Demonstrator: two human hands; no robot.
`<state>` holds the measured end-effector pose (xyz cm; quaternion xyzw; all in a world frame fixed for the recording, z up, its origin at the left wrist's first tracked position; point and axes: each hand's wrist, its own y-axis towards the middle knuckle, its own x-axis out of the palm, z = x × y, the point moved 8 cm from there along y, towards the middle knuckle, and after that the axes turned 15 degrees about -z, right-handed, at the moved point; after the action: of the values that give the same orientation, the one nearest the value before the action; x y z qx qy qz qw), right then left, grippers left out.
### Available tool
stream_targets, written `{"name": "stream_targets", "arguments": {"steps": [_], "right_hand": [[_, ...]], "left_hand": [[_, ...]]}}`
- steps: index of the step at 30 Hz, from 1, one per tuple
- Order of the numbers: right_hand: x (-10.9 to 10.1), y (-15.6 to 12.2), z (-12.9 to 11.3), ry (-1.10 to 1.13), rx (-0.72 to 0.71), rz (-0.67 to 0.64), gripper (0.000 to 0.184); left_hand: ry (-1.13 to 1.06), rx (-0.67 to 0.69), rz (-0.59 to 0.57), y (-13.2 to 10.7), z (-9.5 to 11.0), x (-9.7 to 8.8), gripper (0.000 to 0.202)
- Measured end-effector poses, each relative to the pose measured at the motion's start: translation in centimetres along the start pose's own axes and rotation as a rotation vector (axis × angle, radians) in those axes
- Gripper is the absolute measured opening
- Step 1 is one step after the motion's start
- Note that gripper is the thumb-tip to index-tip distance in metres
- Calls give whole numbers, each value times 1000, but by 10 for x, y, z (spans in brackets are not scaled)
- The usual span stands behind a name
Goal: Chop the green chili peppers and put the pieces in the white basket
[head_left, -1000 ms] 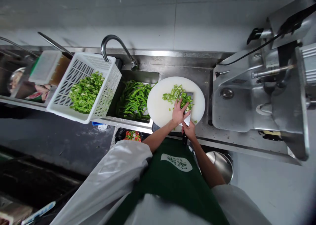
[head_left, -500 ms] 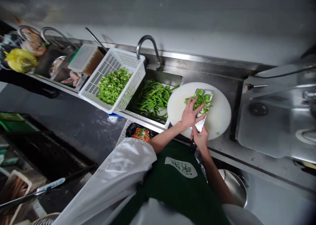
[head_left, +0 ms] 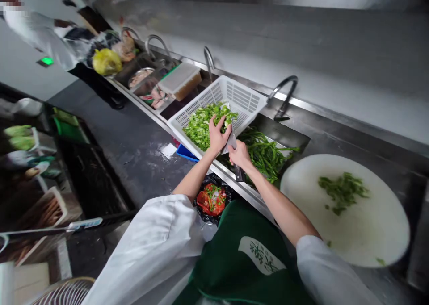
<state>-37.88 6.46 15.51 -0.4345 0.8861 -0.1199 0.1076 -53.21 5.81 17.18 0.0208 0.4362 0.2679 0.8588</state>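
My right hand point(head_left: 239, 155) grips the dark handle of a cleaver point(head_left: 232, 140) whose blade reaches over the rim of the white perforated basket point(head_left: 241, 97). My left hand point(head_left: 217, 134) lies with spread fingers against chopped green pepper pieces point(head_left: 225, 114) on the blade, above the heap of chopped pepper point(head_left: 198, 128) in the basket. The round white cutting board point(head_left: 362, 227) at the right holds a small remaining pile of chopped pepper point(head_left: 342, 190). Whole green peppers point(head_left: 266, 155) lie in the sink below my hands.
A curved faucet point(head_left: 284, 93) rises behind the sink. A black bag with red and green scraps point(head_left: 212, 198) hangs under the counter edge. Further left stand a lidded container point(head_left: 180, 80), more sinks and another person in white point(head_left: 43, 37). Dark floor lies at left.
Both hands carried the cleaver loaded with chopped pepper from the cutting board leftward to the basket. My view swung left, so the board now sits at the right.
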Motion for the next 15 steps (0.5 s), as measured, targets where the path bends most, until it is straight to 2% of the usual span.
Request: {"name": "stream_targets", "arguments": {"steps": [2, 3, 5, 7, 9, 11, 12, 13, 15], "right_hand": [[5, 18, -4, -20, 56, 22, 18], [1, 17, 0, -3, 64, 41, 17], [-18, -6, 18, 68, 52, 98, 20], [-48, -51, 43, 117, 15, 162, 29], [-89, -117, 70, 61, 37, 338, 36], [-130, -193, 92, -51, 135, 551, 40], [-149, -234, 103, -96, 207, 663, 40], [-167, -276, 112, -148, 286, 777, 40], [-197, -360, 129, -266, 447, 996, 42]], "left_hand": [[24, -143, -65, 25, -53, -7, 51], [41, -220, -110, 34, -77, -8, 47], [71, -346, -165, 44, -111, -10, 39], [76, -369, -128, 45, -124, -17, 31], [41, -261, -32, 37, -114, -26, 30], [-30, -83, 52, 17, -88, -24, 32], [-70, -3, 80, 4, -72, -17, 32], [-111, 50, 92, -11, -56, -5, 33], [-190, 138, -1, -43, -14, 39, 33]]}}
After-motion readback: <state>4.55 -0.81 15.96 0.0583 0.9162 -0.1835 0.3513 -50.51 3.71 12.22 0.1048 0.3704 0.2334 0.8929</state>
